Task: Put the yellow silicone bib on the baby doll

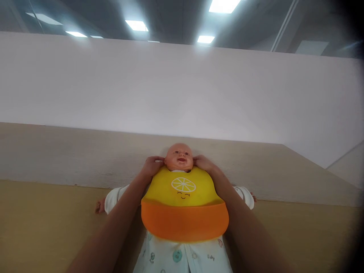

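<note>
A baby doll (179,156) in white printed clothes lies on its back on a wooden table (42,223), head away from me. A yellow bib (183,197) with an orange catch pocket and a lemon print covers its chest. My left hand (152,166) is beside the doll's neck on the left, fingers curled at the bib's neck strap. My right hand (204,163) is on the other side of the neck, fingers curled there too. The strap ends behind the neck are hidden.
A pale wooden panel (57,151) rises behind the table, with a white wall (182,87) above it. Ceiling lights (138,25) shine overhead. The doll's arms spread out to both sides on the table.
</note>
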### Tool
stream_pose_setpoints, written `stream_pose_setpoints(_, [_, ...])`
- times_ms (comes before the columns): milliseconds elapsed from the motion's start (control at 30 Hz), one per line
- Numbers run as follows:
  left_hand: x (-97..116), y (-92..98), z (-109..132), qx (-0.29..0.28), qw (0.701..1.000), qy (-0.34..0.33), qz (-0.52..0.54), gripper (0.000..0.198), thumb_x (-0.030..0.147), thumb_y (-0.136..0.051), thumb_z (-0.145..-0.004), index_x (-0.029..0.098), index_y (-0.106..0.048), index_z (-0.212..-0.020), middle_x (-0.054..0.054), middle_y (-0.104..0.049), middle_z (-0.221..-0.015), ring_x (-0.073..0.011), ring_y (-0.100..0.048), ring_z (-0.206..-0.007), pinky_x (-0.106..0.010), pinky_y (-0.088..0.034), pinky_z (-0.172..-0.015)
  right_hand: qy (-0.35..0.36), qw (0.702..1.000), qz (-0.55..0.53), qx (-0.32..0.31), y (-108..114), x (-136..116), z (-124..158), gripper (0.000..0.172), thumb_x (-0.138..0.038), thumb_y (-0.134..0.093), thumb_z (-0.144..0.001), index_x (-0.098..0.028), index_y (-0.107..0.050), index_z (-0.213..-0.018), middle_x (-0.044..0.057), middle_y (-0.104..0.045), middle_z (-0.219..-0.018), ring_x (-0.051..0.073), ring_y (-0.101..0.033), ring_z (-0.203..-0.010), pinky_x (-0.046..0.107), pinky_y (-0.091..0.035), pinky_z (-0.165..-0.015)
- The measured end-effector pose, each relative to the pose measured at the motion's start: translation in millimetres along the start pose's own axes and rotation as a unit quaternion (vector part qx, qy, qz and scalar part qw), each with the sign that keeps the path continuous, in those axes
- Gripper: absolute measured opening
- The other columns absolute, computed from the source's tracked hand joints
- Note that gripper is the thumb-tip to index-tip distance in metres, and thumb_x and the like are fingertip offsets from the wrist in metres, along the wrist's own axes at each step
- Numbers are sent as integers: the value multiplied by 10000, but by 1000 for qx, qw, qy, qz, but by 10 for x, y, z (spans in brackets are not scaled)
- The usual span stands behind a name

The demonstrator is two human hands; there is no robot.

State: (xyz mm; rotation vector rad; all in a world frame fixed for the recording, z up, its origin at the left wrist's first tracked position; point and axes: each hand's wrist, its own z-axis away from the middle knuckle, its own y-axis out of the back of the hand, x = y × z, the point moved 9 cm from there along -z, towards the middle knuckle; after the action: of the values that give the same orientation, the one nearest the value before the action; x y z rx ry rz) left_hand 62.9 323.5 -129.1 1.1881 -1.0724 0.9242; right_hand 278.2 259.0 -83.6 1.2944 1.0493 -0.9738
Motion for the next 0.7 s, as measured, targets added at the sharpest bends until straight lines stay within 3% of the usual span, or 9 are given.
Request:
stream_pose_setpoints(233, [14, 20, -5, 7, 1000, -1, -28, 221, 286, -627, -618, 163, -736, -767, -50, -692, -660, -206, -614, -626, -280, -450, -548, -42, 997, 36, -48, 9, 147, -66, 200, -245, -602, -651, -129, -714, -769, 41, -688, -826, 160, -555, -702, 252, -446, -603])
stream_pose_setpoints(433, [144, 183, 13, 74, 992, -22, -95, 172, 280, -619, -616, 153, -703, -696, -41, -661, -690, -195, -564, -693, -261, -369, -550, -29, 998, 50, -12, 80, 132, -92, 120, -257, -620, -619, -141, -615, -650, 18, -596, -658, 120, -450, -599, 235, -367, -515])
stream_pose_setpoints(600, [272, 172, 236, 54, 992, -23, -111, 145, 285, -606, -619, 155, -668, -630, -13, -581, -598, -156, -495, -591, -251, -301, -493, -40, 999, 18, -10, 116, 90, 127, 131, -267, -567, -623, -147, -596, -667, 7, -550, -614, 105, -441, -547, 227, -339, -499])
stream_pose_setpoints(700, [350, 173, 451, 35, 995, -9, -98, 199, 309, -586, -635, 158, -686, -717, 16, -517, -549, -141, -462, -524, -244, -284, -460, -35, 999, -4, 13, 230, 77, 360, 223, -288, -561, -664, -143, -652, -807, -10, -534, -620, 88, -409, -528, 213, -290, -477])
